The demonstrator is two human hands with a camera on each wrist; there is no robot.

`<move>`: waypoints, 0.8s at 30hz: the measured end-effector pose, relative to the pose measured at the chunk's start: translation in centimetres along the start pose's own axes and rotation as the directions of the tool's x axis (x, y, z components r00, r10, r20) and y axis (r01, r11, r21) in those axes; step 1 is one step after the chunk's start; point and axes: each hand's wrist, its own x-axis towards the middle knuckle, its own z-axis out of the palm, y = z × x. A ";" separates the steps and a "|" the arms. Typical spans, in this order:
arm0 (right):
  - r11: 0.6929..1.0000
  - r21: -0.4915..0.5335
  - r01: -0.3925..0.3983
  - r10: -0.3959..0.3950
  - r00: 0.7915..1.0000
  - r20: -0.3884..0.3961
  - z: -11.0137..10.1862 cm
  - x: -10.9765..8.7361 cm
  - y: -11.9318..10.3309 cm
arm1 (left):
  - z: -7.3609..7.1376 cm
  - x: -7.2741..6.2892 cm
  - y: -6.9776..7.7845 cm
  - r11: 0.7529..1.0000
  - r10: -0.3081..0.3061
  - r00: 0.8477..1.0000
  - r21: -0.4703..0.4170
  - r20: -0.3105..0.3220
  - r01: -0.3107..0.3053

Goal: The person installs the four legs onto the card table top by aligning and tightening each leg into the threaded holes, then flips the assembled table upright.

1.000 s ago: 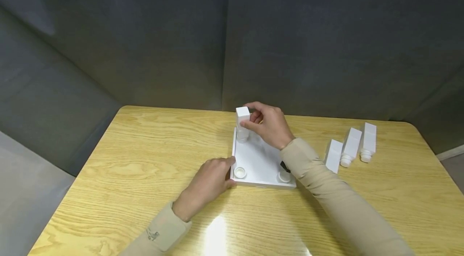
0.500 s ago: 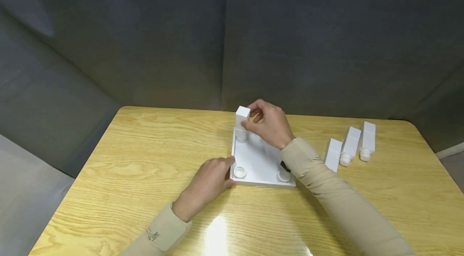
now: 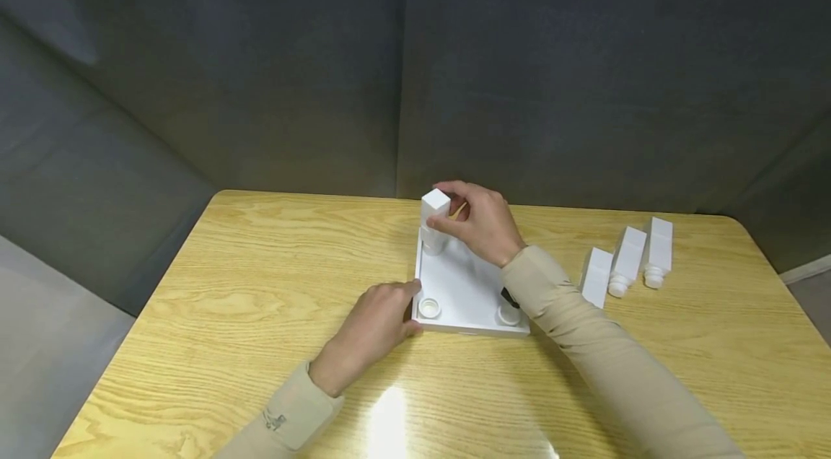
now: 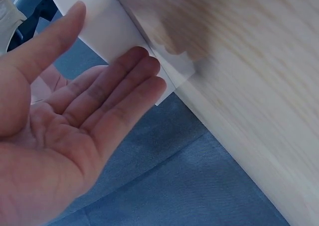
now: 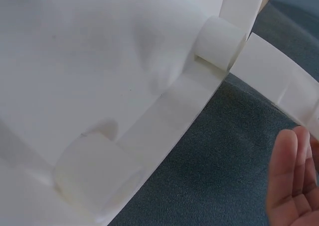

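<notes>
My right hand [image 3: 483, 224] pinches a white square table leg [image 3: 433, 208] between thumb and fingers. The leg stands upright in the round socket at the far left corner of a white square tabletop [image 3: 457, 286] lying underside up. In the right wrist view the leg [image 5: 276, 74] meets the socket [image 5: 219, 43], and the fingers [image 5: 283, 171] lie along it. My left hand [image 3: 376, 322] rests against the tabletop's near left corner, thumb on the near edge. Its fingers [image 4: 119, 94] look nearly straight against the white side in the left wrist view.
Three more white legs lie to the right: a near one [image 3: 596, 278], a middle one [image 3: 627, 260] and a far one [image 3: 658, 253]. Sockets sit at the tabletop's near left [image 3: 429, 309] and near right [image 3: 509, 315]. Dark curtains [image 3: 402, 69] stand behind the wooden table [image 3: 292, 264].
The leg under my right hand has turned about its upright axis, so its top now shows corner-on. The right fingers have shifted round it. My left hand has stayed in place.
</notes>
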 end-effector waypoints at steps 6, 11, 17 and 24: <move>1.000 0.004 0.000 0.000 1.000 -0.004 0.1 0.0 0.0 | 0.1 0.0 0.0 1.000 0.004 1.000 0.003 0.001 -0.004; 1.000 0.009 -0.012 0.012 1.000 0.000 0.0 -0.1 0.1 | 0.1 0.0 -0.1 1.000 0.005 1.000 -0.003 0.006 -0.005; 1.000 0.020 -0.022 0.022 1.000 0.008 -0.2 -0.1 0.0 | 0.1 0.0 -0.1 1.000 -0.004 1.000 0.004 0.007 0.004; 1.000 0.022 -0.022 0.022 1.000 0.005 -0.3 -0.3 0.0 | 0.1 0.0 -0.1 1.000 -0.013 1.000 0.002 0.004 0.013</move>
